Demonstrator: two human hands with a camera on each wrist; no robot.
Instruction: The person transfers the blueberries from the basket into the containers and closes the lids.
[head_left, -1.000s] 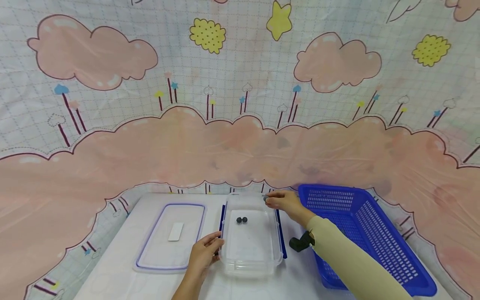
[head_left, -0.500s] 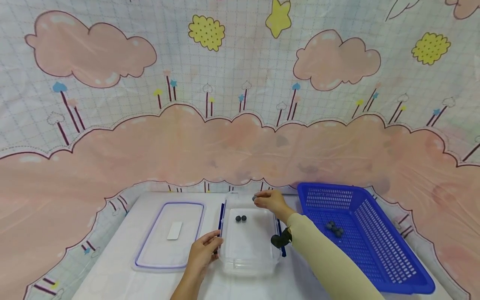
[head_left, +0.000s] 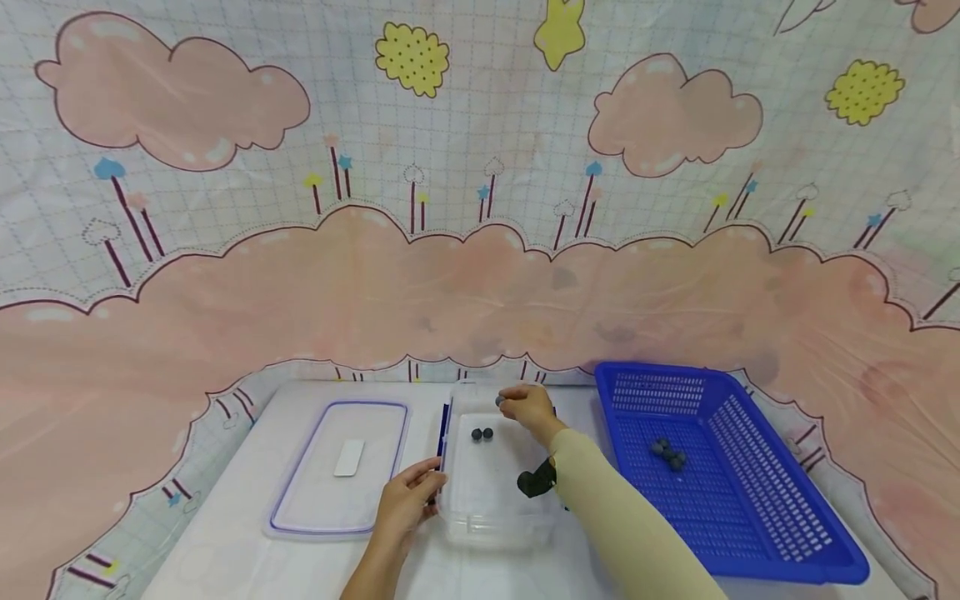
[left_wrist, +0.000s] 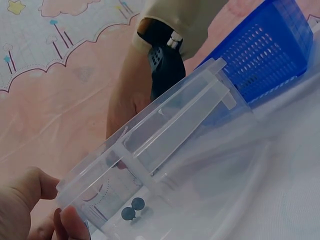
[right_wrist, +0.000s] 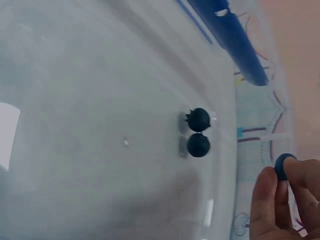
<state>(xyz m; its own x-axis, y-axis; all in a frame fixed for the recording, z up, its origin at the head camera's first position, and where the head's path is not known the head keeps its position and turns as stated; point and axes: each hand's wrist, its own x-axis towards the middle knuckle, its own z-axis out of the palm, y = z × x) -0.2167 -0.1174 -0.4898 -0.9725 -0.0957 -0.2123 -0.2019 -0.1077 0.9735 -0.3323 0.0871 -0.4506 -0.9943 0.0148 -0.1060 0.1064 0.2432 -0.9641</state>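
Note:
Between thumb and fingers my right hand pinches a blueberry, above the far end of a clear plastic box. Two blueberries, touching each other, lie on the box floor near its far end; one shows its crown in the right wrist view. My left hand grips the left side of the box, thumb and fingers about its wall in the left wrist view. Several more blueberries are clustered in a blue basket to the right.
A clear lid with a blue seal lies flat left of the box, with a white rectangle on it. A blue side clip folds out from the box's left side. Behind the white table hangs a patterned cloth.
My right hand has moved left with the blueberry, from the box's far right corner to over its far end. The basket's blueberries have come into sight. My left hand keeps its grip.

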